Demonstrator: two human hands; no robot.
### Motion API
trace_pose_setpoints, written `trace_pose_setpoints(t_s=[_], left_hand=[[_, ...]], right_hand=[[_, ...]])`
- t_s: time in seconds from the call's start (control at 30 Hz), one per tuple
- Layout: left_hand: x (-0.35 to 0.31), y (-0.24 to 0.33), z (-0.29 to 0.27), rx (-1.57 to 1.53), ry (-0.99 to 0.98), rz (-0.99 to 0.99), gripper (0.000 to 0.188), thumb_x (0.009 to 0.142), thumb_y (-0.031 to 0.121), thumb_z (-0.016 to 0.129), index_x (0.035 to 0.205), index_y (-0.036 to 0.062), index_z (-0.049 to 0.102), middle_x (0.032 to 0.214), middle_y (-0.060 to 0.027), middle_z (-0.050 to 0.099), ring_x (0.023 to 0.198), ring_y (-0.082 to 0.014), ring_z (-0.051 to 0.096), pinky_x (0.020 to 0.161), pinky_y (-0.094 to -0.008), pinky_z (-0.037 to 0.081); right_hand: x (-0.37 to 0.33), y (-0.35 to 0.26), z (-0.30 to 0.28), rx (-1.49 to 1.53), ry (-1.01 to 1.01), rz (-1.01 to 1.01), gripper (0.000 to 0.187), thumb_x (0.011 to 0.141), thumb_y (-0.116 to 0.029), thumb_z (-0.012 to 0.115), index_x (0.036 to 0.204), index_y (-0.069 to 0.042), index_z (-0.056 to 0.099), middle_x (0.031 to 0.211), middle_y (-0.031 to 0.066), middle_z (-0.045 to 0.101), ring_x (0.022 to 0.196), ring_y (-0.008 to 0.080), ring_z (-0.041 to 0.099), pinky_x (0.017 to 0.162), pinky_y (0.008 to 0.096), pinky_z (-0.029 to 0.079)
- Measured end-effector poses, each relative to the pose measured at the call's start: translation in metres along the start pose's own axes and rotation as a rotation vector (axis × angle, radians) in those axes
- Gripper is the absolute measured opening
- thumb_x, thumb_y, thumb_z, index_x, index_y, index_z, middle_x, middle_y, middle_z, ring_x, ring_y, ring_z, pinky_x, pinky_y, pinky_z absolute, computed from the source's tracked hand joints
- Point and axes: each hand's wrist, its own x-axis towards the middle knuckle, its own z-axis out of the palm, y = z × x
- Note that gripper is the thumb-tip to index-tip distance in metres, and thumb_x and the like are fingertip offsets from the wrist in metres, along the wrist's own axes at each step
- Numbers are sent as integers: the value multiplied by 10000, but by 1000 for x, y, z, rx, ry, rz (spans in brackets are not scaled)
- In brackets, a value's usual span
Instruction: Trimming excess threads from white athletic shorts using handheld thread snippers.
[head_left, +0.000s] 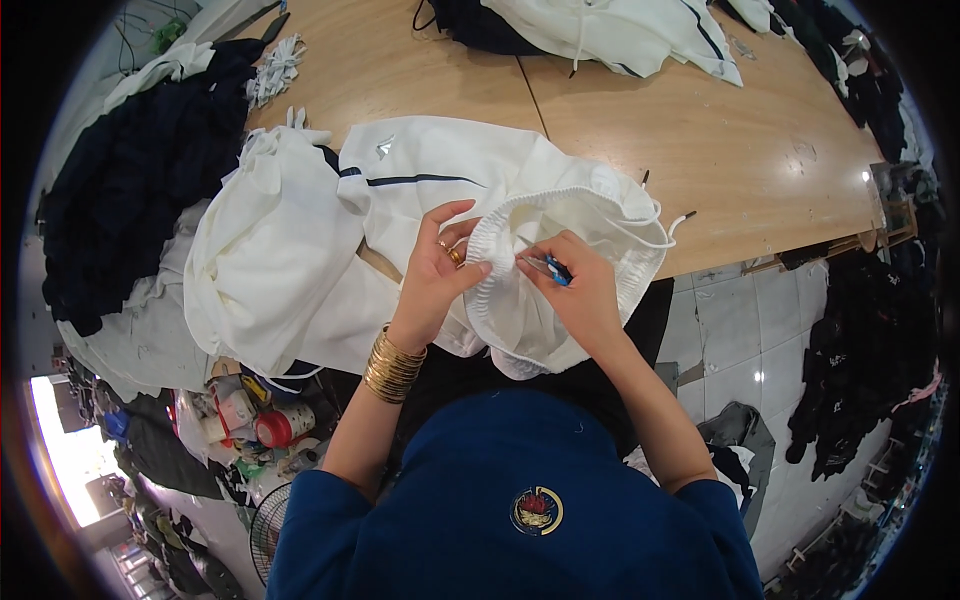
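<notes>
White pants (430, 150) with a dark stripe lie at the table's near edge, their elastic waistband (482, 300) open toward me. My left hand (437, 275) grips the left side of this waistband, thumb inside and some fingers raised. Small thread snips (558, 270) with blue on the handle are in my right hand (582, 292). Their metal tips point at the inner side of the waistband, close to my left thumb. Whether the blades touch the fabric I cannot make out. A white drawstring (655, 222) with dark ends loops out on the right.
More white garments (265, 250) are heaped to the left, beside a dark navy pile (150, 170). Other white clothing (640, 35) lies across the wooden table (700, 130). Black garments (850, 350) sit on the right over the tiled floor (745, 320). A fan (265, 530) stands low left.
</notes>
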Motion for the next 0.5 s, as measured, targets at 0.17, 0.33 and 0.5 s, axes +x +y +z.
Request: trace_pose_setpoints(t_s=[0.17,0.33,0.5], left_hand=[[-3,-4,-1,134,-51,89,594,755,-83,575,1281,63,338,1265,-119,409,1047,-147,479,901,-277,421],[-3,-10,-3,236,-100,70,538,767,-77,570,1246,41,357,1275,-89,393,1018,-123,470,877,-265,428],[-1,-13,14,464,88,21,484,769,57,650,1185,14,404,1142,-102,457,775,-122,547,709,-234,477]], right_hand=[[0,-5,-13,144,57,83,116,788,-82,655,849,-21,579,773,59,554,675,156,537,620,263,423],[-7,-3,-20,285,-42,169,132,805,-83,644,875,-12,557,778,52,534,662,120,484,621,247,406],[-18,-3,-11,267,-140,76,134,776,-33,631,880,-28,548,801,63,529,670,150,508,619,259,413]])
